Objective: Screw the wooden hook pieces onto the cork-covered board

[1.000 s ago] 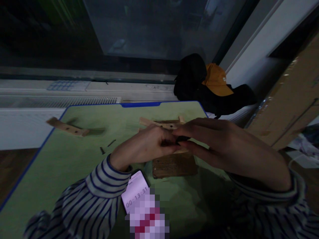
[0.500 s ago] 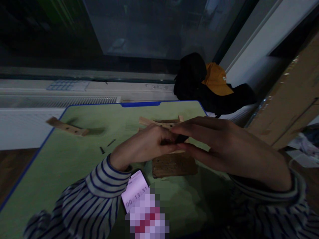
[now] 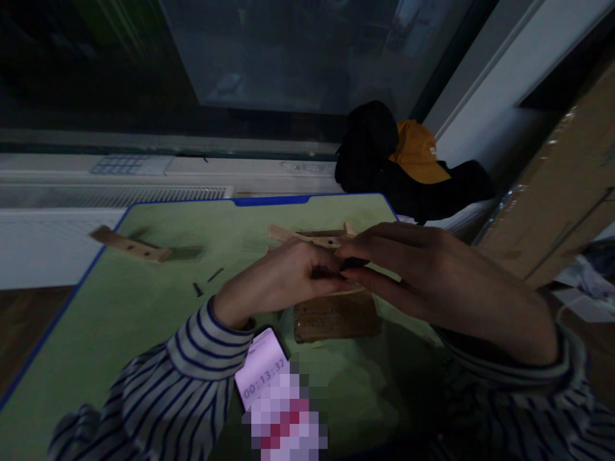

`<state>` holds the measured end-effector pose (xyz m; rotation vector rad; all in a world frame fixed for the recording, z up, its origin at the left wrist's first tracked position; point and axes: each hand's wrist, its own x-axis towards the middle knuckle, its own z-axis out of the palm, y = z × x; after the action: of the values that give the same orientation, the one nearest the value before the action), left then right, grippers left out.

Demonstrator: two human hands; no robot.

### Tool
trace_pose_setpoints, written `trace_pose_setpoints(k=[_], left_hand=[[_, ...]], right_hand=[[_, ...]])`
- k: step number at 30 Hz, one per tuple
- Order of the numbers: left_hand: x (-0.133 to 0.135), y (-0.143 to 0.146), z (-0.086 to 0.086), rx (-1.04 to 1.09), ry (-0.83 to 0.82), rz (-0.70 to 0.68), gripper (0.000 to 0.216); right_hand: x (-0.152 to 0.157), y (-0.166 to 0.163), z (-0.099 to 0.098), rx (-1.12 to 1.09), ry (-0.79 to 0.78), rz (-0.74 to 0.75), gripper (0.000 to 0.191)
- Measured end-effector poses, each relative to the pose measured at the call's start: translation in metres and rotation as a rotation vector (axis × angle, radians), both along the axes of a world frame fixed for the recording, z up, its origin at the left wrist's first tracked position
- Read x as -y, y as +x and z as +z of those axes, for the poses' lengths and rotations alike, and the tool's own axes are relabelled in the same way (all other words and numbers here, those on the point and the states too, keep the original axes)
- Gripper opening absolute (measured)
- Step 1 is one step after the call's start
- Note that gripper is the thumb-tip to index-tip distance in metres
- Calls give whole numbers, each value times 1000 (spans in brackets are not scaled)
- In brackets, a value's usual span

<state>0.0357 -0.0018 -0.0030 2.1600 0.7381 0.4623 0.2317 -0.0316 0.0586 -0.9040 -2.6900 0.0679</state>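
My left hand (image 3: 288,269) reaches in over the green table with its fingers closed; what they hold is hidden. Facing it, my right hand (image 3: 423,272) pinches a small dark object (image 3: 354,262) between thumb and fingers, and the fingertips of both hands meet there. Just behind and under them are light wooden pieces (image 3: 331,242), one with a dark hole, partly covered by my hands. A brown wooden block (image 3: 336,318) lies right below my fingers. To the left rest a screw (image 3: 197,289) and a thin dark pin-like piece (image 3: 215,274).
A curved wooden piece (image 3: 129,246) with two holes overhangs the table's left edge. A phone (image 3: 264,371) showing a timer lies near my left sleeve. Behind the table (image 3: 158,333) are a radiator (image 3: 182,193), a window, and an orange cap (image 3: 418,153) on dark fabric. Cardboard (image 3: 552,173) stands right.
My right hand has shifted very slightly, its fingertips a little changed around the dark object. The left hand stays nearly where it was. The phone's timer has advanced by one.
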Motion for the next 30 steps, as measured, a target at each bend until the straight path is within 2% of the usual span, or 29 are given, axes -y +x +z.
trace_pose_setpoints(k=[4,9,16,21,30], left_hand=[[-1,-1,0,7,17,-12,31],[0,1,5,-18,38,-11,20],[0,1,2,-6,11,0,22],[-1,0,-1,19,35,-11,32],[0,-1,2,-18,20,-18,22]], right_hand=[[0,1,-1,3,0,29,32],[0,1,0,9,1,21,24],[0,1,1,9,13,6,22],[1,1,-1,4,36,24,34],[0,2,-1,8,-8,-3,23]])
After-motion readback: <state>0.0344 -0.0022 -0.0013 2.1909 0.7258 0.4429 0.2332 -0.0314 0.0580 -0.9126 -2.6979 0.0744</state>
